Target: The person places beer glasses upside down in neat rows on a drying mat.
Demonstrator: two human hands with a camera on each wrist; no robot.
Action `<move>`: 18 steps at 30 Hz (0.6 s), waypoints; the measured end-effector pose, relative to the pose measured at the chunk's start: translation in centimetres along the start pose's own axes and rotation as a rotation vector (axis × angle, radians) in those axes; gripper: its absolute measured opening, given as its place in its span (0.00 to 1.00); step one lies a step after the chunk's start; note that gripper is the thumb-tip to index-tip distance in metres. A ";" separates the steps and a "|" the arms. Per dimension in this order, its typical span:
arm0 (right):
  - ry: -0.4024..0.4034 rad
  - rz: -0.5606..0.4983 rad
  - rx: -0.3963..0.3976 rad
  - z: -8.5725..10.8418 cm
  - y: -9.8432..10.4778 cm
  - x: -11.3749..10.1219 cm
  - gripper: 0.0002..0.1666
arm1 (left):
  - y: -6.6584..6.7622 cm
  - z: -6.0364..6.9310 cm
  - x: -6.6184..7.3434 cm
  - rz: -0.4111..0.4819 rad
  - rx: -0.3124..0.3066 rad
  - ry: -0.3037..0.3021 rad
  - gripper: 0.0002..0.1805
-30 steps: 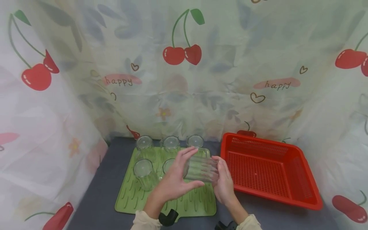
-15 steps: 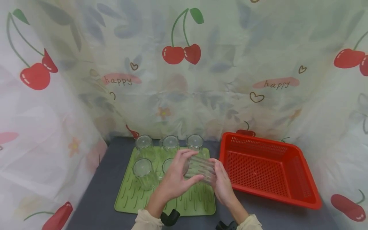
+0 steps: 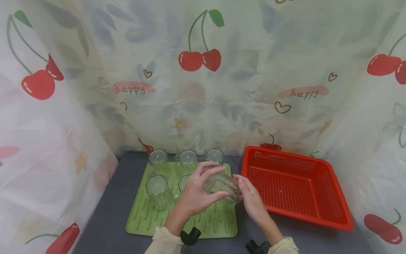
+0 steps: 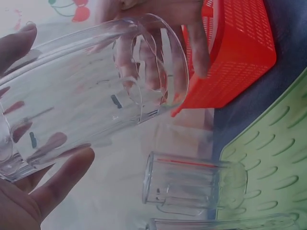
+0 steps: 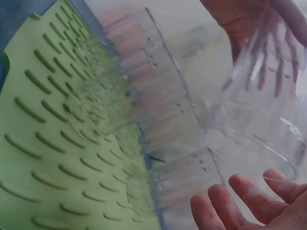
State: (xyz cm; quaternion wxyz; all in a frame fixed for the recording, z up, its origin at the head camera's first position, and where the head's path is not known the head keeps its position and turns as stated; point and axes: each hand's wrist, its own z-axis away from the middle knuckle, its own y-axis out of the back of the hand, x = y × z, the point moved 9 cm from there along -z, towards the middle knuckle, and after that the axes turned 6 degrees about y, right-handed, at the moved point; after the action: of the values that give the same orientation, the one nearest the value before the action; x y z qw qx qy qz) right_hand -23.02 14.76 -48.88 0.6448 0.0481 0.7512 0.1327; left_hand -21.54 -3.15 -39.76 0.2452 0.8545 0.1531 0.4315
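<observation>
A clear drinking glass (image 3: 224, 187) is held tilted above the green ridged mat (image 3: 139, 225). My left hand (image 3: 195, 197) grips it round one end, with thumb and fingers on opposite sides. My right hand (image 3: 253, 203) is at the glass's other end, its fingers spread and loosely bent. In the right wrist view, the fingertips (image 5: 240, 184) lie close to the glass rim; touching or apart, I cannot tell. Several more clear glasses stand on the mat, among them a front-left glass (image 3: 158, 190) and a back-right glass (image 3: 214, 155). Another front glass is partly hidden behind my left hand.
To the right of the mat sits a red plastic basket (image 3: 304, 218) with a perforated floor and nothing in it. A dark grey cloth (image 3: 108, 215) covers the table. Patterned curtains (image 3: 203, 106) enclose the back and both sides.
The glass has turned between my hands, its right end swinging downward and toward me. My right hand has loosened from round that end and shifted slightly right. The left hand keeps its grip.
</observation>
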 end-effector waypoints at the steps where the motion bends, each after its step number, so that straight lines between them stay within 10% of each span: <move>1: 0.008 0.009 0.003 0.0 0.3 -0.1 0.29 | 0.0 -0.1 0.0 -0.010 0.000 -0.001 0.39; 18: 0.094 -0.009 0.103 0.0 5.9 -1.7 0.26 | -2.8 -1.3 -0.7 -0.244 -0.102 -0.015 0.39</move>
State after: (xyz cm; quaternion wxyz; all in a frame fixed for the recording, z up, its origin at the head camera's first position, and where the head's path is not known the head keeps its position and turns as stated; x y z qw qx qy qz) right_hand -23.36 20.04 -45.68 0.6060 0.0718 0.7867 0.0931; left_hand -23.12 -0.74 -41.09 0.3399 0.8192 0.2320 0.3994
